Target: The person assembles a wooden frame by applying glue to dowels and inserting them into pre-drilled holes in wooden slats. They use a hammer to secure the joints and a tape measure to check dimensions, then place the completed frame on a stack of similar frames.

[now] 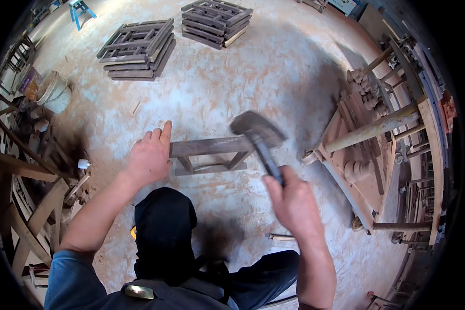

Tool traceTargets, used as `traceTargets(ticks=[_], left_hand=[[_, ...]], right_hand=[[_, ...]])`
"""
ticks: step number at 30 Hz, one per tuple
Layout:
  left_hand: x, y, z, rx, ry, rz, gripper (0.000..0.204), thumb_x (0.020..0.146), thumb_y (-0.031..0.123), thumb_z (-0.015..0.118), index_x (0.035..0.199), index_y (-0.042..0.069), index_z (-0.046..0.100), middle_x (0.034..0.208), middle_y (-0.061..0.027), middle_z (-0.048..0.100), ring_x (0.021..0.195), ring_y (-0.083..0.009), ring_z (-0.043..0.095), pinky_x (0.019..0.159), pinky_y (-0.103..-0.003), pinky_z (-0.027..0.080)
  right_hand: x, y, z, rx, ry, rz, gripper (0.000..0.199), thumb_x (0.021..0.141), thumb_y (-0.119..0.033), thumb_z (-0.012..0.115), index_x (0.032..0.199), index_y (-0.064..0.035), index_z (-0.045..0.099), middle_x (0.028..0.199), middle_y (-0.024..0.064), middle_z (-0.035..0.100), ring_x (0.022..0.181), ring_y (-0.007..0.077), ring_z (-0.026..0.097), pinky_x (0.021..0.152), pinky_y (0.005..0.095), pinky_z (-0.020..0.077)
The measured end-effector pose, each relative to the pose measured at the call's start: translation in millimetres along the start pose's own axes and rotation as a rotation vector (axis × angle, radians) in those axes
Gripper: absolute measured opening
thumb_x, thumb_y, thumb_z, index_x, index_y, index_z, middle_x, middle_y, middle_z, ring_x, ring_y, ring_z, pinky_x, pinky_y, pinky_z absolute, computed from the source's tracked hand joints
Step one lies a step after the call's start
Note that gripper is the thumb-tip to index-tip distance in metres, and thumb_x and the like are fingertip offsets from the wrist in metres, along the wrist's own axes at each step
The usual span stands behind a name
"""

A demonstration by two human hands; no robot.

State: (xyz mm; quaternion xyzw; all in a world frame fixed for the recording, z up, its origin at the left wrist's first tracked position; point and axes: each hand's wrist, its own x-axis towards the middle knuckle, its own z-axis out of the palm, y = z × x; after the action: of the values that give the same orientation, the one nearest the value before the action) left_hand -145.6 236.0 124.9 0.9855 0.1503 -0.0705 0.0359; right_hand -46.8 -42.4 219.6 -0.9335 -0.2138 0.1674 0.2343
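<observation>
A small dark wooden frame [206,148], made of two rails joined by short crosspieces, stands on the floor in front of me. My left hand [151,156] is closed at the left end of its upper rail. In my right hand [296,202] is a hammer [266,153], gripped by its handle. The hammer's head is blurred by motion and appears over the right end of the upper rail, partly covering it. Whether the head touches the wood I cannot tell.
Two stacks of similar frames, a left one [139,49] and a right one [217,21], lie on the far floor. A white bucket [57,95] and wood pieces line the left. A wheeled wooden cart [369,129] with turned parts stands right. A small white bottle [83,164] lies left.
</observation>
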Motion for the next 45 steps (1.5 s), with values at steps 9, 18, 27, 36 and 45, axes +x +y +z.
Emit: traceTargets(ticks=[9,18,27,36,45], left_hand=[[-2.1,3.7,-6.8,-0.034,-0.047,0.010,0.092,0.072,0.019,0.074,0.145,-0.006,0.023,0.117,-0.0192,0.052,0.110,-0.0338,0.054,0.090,-0.040,0.050],[-6.0,-4.5,6.1,-0.055,0.047,0.101,0.069,0.072,0.009,0.065,0.132,-0.009,0.037,0.109,-0.0213,0.055,0.102,-0.0350,0.057,0.082,-0.041,0.053],[-6.4,-10.2,-5.7,-0.167,-0.121,0.126,0.039,0.071,0.012,0.063,0.106,-0.003,0.055,0.095,-0.0210,0.061,0.093,-0.0373,0.061,0.082,-0.044,0.050],[3.5,-20.4,-13.4,-0.310,-0.165,0.198,0.027,0.070,0.017,0.070,0.089,-0.001,0.062,0.090,-0.0215,0.063,0.085,-0.0373,0.062,0.076,-0.043,0.050],[33.4,-82.3,56.3,-1.083,0.061,-0.001,0.048,0.067,0.009,0.079,0.111,0.003,0.060,0.101,-0.0050,0.063,0.094,-0.0204,0.061,0.081,-0.032,0.050]], right_hand=[[1.2,39.1,13.7,0.051,0.022,0.095,0.038,0.093,-0.033,0.058,0.095,0.0046,0.056,0.072,0.0301,0.061,0.071,0.0474,0.061,0.066,0.0501,0.0493],[-61.1,97.1,33.7,0.840,0.065,0.433,0.028,0.100,-0.028,0.048,0.090,-0.0018,0.049,0.060,0.0047,0.052,0.042,0.0128,0.050,0.038,0.0267,0.0430],[-108.1,186.7,135.8,1.060,-0.116,0.886,0.025,0.096,-0.028,0.055,0.091,-0.0056,0.046,0.066,0.0067,0.053,0.046,0.0170,0.054,0.038,0.0334,0.0487],[-104.9,209.8,209.5,0.991,-0.159,1.018,0.030,0.090,-0.025,0.059,0.099,0.0030,0.053,0.075,0.0101,0.057,0.055,0.0194,0.056,0.045,0.0349,0.0471],[-94.8,245.4,259.5,0.526,0.036,0.886,0.040,0.085,-0.024,0.060,0.108,0.0089,0.053,0.074,0.0150,0.060,0.053,0.0220,0.060,0.047,0.0356,0.0472]])
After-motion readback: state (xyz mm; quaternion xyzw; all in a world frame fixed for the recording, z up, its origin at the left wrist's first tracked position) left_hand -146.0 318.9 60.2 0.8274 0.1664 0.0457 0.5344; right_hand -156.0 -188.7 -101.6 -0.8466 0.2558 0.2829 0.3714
